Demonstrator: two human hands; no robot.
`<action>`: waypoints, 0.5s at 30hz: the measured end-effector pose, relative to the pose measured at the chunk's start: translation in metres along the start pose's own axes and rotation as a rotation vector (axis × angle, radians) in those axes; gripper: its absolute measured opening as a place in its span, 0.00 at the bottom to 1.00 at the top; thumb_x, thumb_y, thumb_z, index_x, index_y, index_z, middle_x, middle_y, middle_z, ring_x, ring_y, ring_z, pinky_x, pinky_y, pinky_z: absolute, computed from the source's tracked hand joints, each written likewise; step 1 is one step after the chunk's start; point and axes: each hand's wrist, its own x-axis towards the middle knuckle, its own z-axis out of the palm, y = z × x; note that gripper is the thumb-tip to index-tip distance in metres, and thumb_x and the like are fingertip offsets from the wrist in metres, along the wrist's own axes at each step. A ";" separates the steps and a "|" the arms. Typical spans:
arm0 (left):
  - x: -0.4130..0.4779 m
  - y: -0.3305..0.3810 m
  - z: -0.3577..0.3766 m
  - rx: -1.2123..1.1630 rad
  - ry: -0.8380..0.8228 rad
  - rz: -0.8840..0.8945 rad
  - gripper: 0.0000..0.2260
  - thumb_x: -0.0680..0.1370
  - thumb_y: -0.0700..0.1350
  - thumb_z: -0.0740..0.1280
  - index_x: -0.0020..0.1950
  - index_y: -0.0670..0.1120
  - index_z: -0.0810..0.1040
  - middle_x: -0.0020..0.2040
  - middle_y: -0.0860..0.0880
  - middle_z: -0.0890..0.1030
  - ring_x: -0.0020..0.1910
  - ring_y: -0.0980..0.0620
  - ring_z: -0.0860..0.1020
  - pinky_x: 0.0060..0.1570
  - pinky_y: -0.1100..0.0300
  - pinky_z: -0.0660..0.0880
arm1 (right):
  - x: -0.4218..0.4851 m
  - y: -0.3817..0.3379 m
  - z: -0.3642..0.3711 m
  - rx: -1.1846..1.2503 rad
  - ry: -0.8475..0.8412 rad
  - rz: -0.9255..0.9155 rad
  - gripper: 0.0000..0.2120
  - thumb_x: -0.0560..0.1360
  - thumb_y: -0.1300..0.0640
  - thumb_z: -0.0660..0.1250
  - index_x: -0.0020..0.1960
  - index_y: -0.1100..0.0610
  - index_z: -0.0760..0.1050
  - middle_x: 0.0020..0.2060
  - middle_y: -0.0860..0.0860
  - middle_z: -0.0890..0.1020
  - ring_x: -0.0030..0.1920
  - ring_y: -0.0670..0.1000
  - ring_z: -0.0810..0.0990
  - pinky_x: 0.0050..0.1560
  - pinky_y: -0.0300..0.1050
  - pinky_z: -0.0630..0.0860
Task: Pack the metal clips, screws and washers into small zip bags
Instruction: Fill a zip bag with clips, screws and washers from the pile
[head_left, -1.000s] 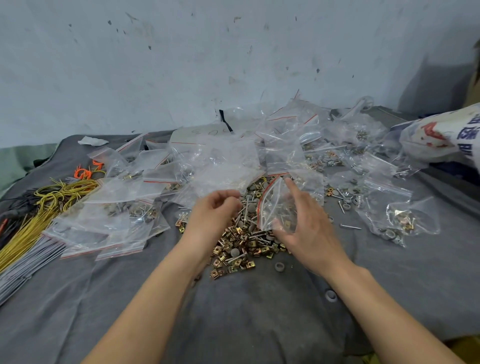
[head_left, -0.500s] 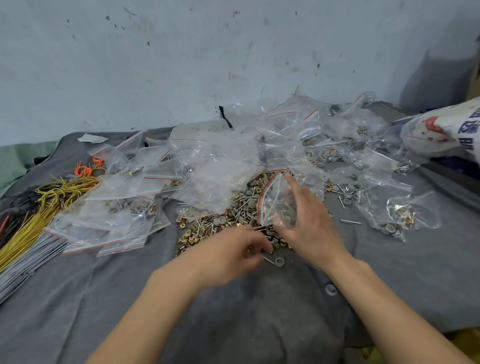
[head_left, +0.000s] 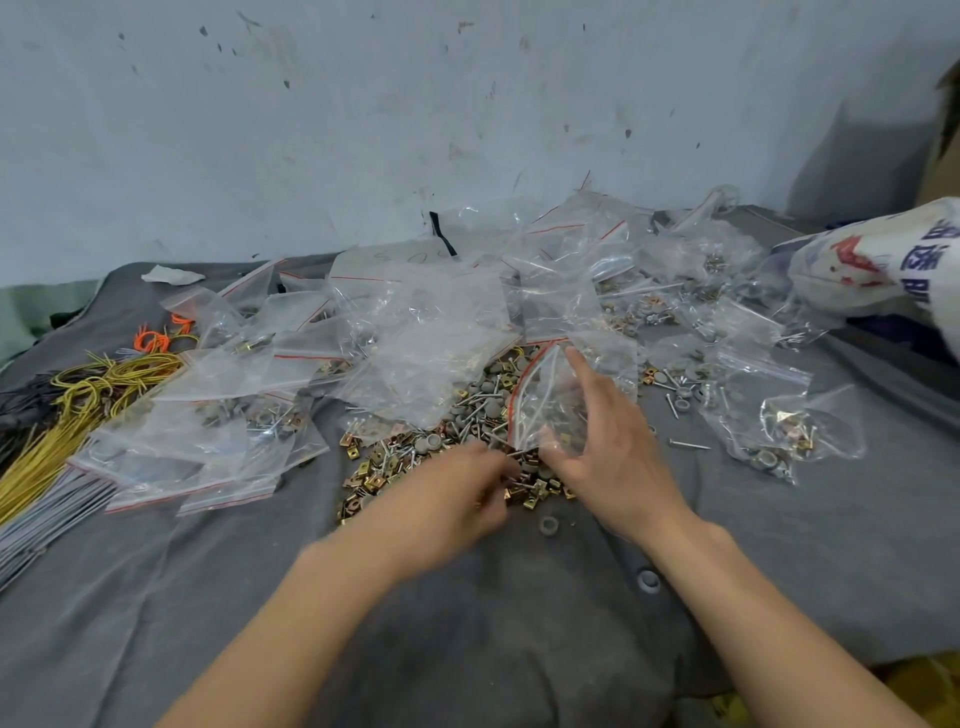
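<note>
On the crumpled grey cloth (head_left: 519, 649) below a scuffed pale wall, a loose heap of brass-coloured clips, silver screws and round grey washers (head_left: 410, 460) lay in the middle, its far side partly under a drift of empty clear plastic bags (head_left: 431, 332). The right hand (head_left: 613, 457) held a small clear zip bag with a red seal strip (head_left: 540, 400) upright over the heap's right edge. Its thumb pinched the lower part of the bag, its forefinger stretched up along the bag's side, and the red strip curved down the left. The left hand (head_left: 457, 493), blurred, hovered low over the near edge of the heap with fingers curled toward the bag; whether anything sat between them could not be told. Filled zip bags (head_left: 208, 441) lay stacked at the left, beside a bundle of yellow wires (head_left: 78, 405), and more filled bags (head_left: 779, 431) were scattered at the right. A loose grey washer (head_left: 548, 526) rested on the cloth near the right wrist.
</note>
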 end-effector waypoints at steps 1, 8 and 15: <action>-0.002 -0.003 -0.012 -0.139 0.094 -0.079 0.09 0.79 0.42 0.65 0.58 0.50 0.80 0.48 0.54 0.79 0.44 0.60 0.76 0.49 0.66 0.73 | -0.001 -0.001 0.000 -0.002 -0.004 -0.001 0.42 0.76 0.49 0.70 0.82 0.49 0.49 0.57 0.46 0.72 0.59 0.48 0.70 0.68 0.46 0.64; 0.010 0.011 -0.038 -0.773 0.563 -0.380 0.04 0.78 0.42 0.68 0.50 0.50 0.81 0.38 0.48 0.81 0.36 0.59 0.76 0.39 0.66 0.73 | -0.002 -0.007 0.006 -0.024 -0.047 -0.031 0.40 0.77 0.46 0.66 0.82 0.48 0.47 0.62 0.48 0.73 0.64 0.48 0.70 0.74 0.55 0.65; 0.032 0.023 -0.026 -0.998 0.487 -0.349 0.08 0.80 0.41 0.67 0.58 0.47 0.80 0.48 0.51 0.86 0.48 0.60 0.83 0.45 0.70 0.76 | -0.001 -0.007 0.004 -0.009 -0.044 -0.019 0.42 0.73 0.40 0.60 0.82 0.48 0.49 0.64 0.49 0.74 0.66 0.50 0.71 0.74 0.56 0.65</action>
